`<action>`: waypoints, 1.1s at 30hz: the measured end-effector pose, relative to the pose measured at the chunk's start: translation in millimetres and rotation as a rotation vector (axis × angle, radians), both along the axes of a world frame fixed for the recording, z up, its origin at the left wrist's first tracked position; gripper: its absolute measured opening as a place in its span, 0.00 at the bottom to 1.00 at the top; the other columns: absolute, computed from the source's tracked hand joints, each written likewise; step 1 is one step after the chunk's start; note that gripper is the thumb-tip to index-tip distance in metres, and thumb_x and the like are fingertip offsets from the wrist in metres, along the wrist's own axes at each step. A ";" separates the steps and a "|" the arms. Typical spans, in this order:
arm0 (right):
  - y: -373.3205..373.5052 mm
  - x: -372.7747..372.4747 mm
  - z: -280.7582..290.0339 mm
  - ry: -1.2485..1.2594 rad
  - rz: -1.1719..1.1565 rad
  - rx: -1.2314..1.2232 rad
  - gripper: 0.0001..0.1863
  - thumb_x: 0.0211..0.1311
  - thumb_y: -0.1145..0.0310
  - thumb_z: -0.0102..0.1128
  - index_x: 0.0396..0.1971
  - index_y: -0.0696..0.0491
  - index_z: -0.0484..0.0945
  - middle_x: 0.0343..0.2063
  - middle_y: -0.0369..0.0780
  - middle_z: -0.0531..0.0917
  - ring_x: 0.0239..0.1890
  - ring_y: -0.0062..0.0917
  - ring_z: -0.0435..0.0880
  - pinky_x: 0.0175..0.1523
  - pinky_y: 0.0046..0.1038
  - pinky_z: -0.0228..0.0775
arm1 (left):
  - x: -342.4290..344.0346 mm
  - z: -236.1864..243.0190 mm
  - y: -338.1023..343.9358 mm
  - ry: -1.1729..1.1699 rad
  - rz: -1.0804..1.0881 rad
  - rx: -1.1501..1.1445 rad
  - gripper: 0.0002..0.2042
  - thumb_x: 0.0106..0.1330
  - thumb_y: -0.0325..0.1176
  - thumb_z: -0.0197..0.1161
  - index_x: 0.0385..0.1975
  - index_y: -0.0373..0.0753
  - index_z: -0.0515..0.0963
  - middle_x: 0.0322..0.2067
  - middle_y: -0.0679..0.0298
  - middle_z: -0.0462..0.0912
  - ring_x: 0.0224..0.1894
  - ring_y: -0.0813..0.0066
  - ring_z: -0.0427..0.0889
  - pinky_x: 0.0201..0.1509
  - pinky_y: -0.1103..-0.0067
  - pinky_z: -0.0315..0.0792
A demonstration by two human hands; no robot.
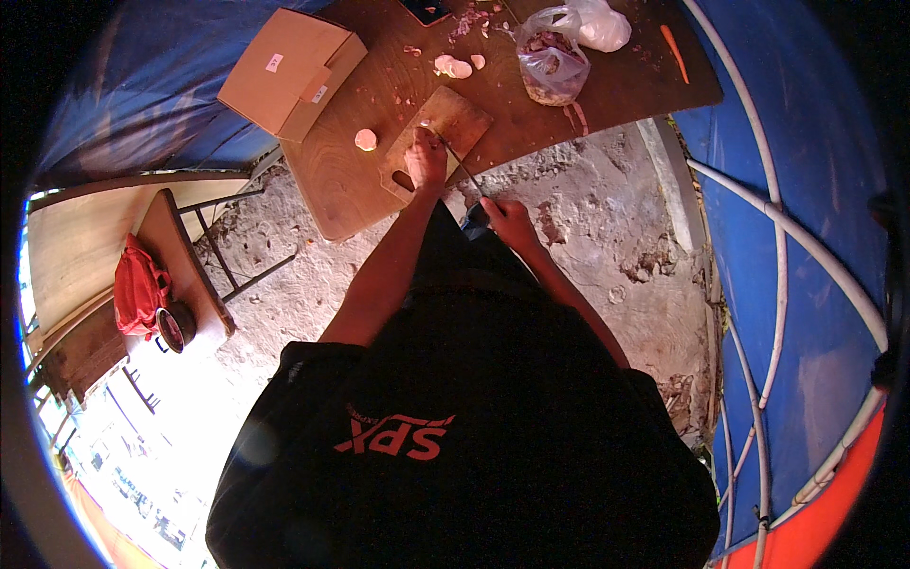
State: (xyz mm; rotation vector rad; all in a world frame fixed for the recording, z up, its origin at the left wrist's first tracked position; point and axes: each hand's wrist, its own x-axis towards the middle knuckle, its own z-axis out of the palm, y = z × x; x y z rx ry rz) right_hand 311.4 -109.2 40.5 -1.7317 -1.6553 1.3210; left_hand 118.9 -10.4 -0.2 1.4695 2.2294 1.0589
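Left hand [426, 159] presses down, fingers curled together, on a small pale piece of food at the far end of a wooden cutting board [445, 133], pinning it in place. Right hand [507, 220] is closed around the dark handle of a knife [464, 171], whose thin blade slants up and across the board toward the left fingers. What exactly lies under those fingers is too small to tell. The board rests on a brown wooden tabletop [607, 90], seen from above over the person's dark shirt. A peeled pale slice [366, 139] lies just left of the board, and more pale pieces [455, 66] sit beyond it. Farther back are a clear plastic bag [550, 66] of scraps and a cardboard box [289, 71] on the left.

To cut well here, the left fingertips should probably stay tucked back from the blade, the food held flat and steady, and the knife drawn in smooth, controlled strokes rather than forced.
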 end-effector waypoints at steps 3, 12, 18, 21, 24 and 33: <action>9.9 -8.2 -0.8 0.073 0.003 0.031 0.29 0.66 0.50 0.55 0.18 0.63 0.74 0.13 0.49 0.73 0.17 0.33 0.74 0.29 0.39 0.64 | -0.9 0.3 -1.0 -0.017 -0.020 0.019 0.06 0.57 0.25 0.59 0.32 0.40 0.70 0.24 0.52 0.82 0.27 0.47 0.83 0.30 0.57 0.75; 13.5 -9.3 3.8 0.009 0.032 0.018 0.29 0.67 0.49 0.55 0.18 0.62 0.76 0.12 0.45 0.74 0.17 0.28 0.75 0.28 0.36 0.66 | 1.1 -1.6 0.1 -0.056 0.030 0.053 0.07 0.57 0.25 0.59 0.33 0.40 0.68 0.22 0.51 0.81 0.27 0.44 0.81 0.31 0.55 0.73; 0.6 5.4 0.1 -0.021 0.026 -0.053 0.28 0.66 0.48 0.55 0.21 0.60 0.81 0.13 0.41 0.79 0.19 0.24 0.80 0.29 0.31 0.69 | 0.8 -2.1 0.9 -0.045 0.037 0.012 0.08 0.57 0.25 0.60 0.34 0.40 0.69 0.24 0.52 0.82 0.29 0.45 0.82 0.32 0.56 0.73; -1.9 5.8 -5.1 -0.011 0.024 -0.053 0.29 0.66 0.47 0.54 0.20 0.61 0.80 0.13 0.41 0.78 0.19 0.24 0.79 0.29 0.31 0.69 | -3.3 -1.6 -0.3 -0.052 -0.030 0.046 0.08 0.57 0.25 0.60 0.34 0.40 0.69 0.25 0.53 0.82 0.29 0.46 0.82 0.32 0.56 0.74; 3.1 -0.5 -8.7 0.022 0.025 -0.016 0.29 0.66 0.47 0.54 0.19 0.61 0.79 0.12 0.40 0.77 0.18 0.25 0.78 0.29 0.32 0.68 | -6.7 -3.4 -1.9 -0.044 -0.049 0.010 0.08 0.57 0.26 0.61 0.34 0.40 0.69 0.25 0.53 0.82 0.30 0.47 0.82 0.33 0.57 0.74; 46.1 5.9 35.6 0.287 -0.033 -0.490 0.29 0.67 0.46 0.53 0.20 0.58 0.79 0.12 0.35 0.74 0.12 0.19 0.71 0.20 0.27 0.62 | -7.9 -11.5 -0.3 -0.058 -0.011 0.019 0.11 0.56 0.30 0.63 0.37 0.39 0.70 0.24 0.51 0.83 0.30 0.47 0.83 0.34 0.58 0.76</action>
